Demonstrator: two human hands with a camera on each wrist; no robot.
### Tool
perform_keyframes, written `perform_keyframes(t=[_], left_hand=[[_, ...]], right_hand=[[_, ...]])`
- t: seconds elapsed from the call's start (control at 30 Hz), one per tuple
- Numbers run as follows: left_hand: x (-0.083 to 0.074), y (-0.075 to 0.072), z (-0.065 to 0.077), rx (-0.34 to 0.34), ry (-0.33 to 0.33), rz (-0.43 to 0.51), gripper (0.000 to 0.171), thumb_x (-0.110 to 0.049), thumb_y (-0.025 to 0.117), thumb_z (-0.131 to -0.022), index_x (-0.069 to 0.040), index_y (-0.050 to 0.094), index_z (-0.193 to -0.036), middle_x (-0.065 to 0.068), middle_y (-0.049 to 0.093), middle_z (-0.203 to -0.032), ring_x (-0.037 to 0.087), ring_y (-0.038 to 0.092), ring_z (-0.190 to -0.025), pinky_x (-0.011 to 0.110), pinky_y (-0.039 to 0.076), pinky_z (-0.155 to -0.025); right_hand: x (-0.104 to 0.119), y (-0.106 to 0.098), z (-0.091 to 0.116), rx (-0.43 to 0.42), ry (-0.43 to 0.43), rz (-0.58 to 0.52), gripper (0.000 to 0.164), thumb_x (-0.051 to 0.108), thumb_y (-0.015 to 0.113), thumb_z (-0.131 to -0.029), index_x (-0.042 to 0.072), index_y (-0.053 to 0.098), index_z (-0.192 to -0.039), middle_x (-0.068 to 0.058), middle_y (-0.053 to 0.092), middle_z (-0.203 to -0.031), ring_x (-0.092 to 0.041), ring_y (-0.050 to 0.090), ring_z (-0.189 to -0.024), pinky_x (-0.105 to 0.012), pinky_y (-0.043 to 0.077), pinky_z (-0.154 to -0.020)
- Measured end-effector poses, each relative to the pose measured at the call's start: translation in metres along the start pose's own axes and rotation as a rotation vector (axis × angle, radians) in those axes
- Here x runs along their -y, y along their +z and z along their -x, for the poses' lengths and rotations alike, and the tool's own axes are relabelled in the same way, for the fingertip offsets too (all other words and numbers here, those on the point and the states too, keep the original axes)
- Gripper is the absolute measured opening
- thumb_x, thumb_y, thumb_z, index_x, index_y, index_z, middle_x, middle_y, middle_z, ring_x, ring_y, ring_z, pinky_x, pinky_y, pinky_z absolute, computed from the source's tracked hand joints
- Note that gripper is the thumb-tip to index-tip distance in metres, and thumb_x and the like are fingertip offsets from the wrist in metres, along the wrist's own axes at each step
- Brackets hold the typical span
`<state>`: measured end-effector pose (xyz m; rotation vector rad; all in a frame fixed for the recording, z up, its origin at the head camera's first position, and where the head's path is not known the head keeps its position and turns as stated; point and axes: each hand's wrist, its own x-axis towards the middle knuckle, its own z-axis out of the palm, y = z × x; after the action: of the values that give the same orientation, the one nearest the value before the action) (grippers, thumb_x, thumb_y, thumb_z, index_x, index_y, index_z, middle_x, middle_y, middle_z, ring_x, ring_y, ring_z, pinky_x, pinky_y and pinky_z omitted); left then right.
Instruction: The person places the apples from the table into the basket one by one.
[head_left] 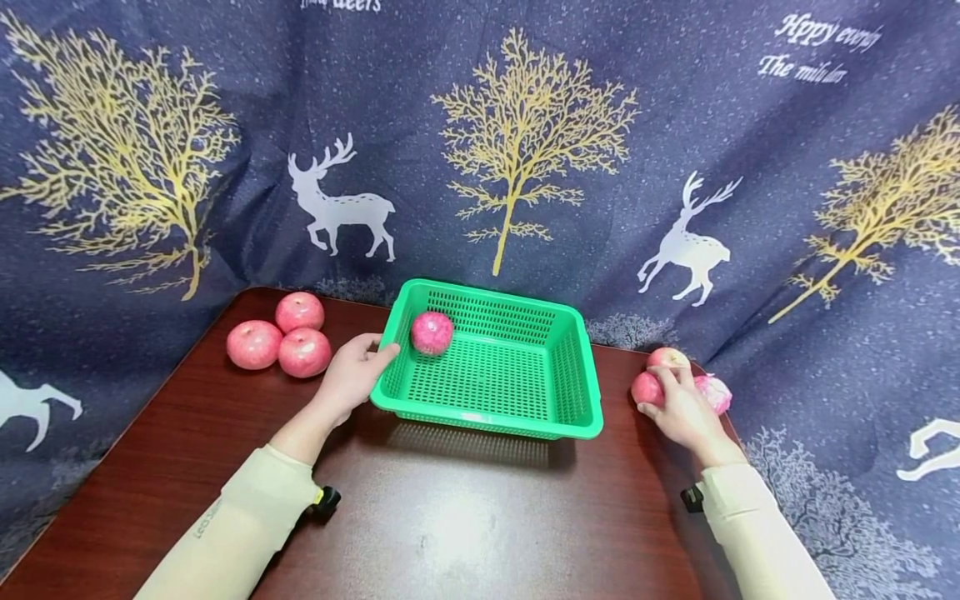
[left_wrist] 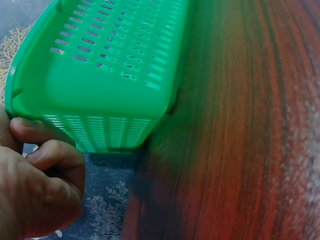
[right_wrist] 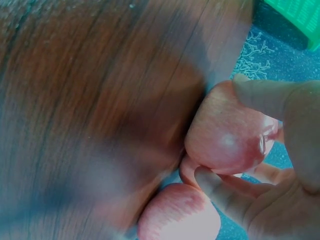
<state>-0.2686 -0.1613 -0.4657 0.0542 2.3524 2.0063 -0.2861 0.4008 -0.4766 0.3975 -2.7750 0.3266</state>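
My left hand (head_left: 354, 375) pinches the left rim of a green plastic basket (head_left: 480, 423), thumb over the edge and fingers curled beneath it. Inside the basket, near its left end, lies one mottled deep-pink round fruit (head_left: 432, 333). At the table's right edge my right hand (head_left: 686, 410) grips a red apple (right_wrist: 232, 132), its thumb on one side and fingers on the other. Another apple (head_left: 667, 358) sits just behind that hand. A pink-and-white fruit (head_left: 717, 394) lies to its right, partly hidden by the hand.
Three pink-red apples (head_left: 300, 352) stand grouped at the far left of the brown wooden table (head_left: 442, 533). Behind the table hangs a dark blue cloth (head_left: 420, 167) printed with trees and deer, reaching down around both sides.
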Motion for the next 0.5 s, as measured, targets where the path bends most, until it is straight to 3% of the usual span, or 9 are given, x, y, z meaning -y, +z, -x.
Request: perform_keyframes(t=[0.5], left_hand=[[0.0033, -0.0005, -0.0017, -0.001, 0.008, -0.005, 0.049, -0.041, 0.060, -0.098, -0.005, 0.052, -0.130, 0.025, 0.066, -0.108, 0.034, 0.067, -0.091, 0.040, 0.058, -0.069]], right_hand=[[0.0015, 0.0000, -0.0021, 0.005, -0.009, 0.007, 0.069, 0.020, 0.084, -0.075, 0.010, 0.048, -0.134, -0.030, 0.041, -0.129, -0.052, 0.057, -0.096, -0.064, 0.046, -0.084]])
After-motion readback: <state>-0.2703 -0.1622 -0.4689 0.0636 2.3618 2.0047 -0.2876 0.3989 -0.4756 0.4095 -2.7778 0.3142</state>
